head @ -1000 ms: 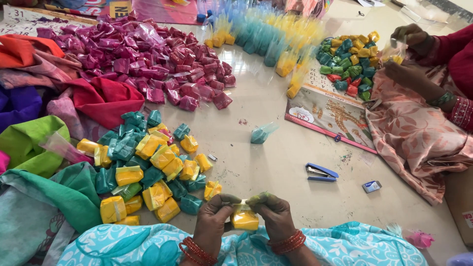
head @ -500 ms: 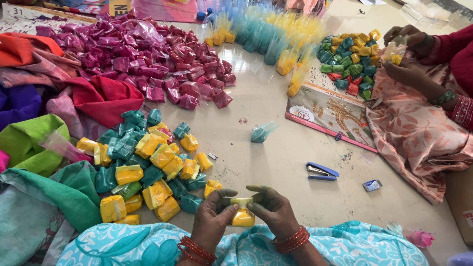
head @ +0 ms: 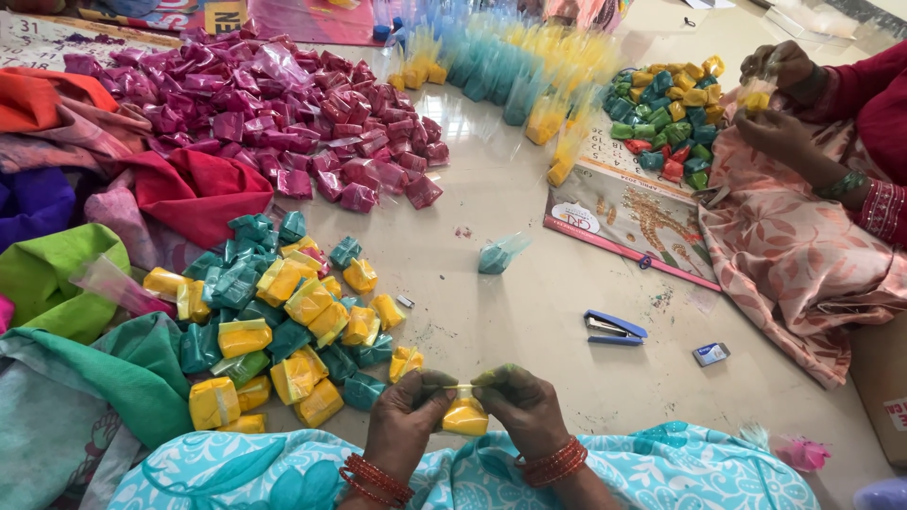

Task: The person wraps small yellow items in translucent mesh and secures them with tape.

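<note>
Both hands are sitting much as half a second ago, low over the lap, the yellow packet having shifted only slightly between them. Left hand is pinching the packet's top left edge, fingers closed on it. Right hand is gripping the top right edge the same way, fingertips stained green. Packet is hanging between the two hands, just above the turquoise patterned cloth. Lying on the floor to the left is a pile of yellow and teal packets; magenta packets are heaped farther off. A blue stapler is lying to the right. Another person's hands are working a yellow packet at upper right.
</note>
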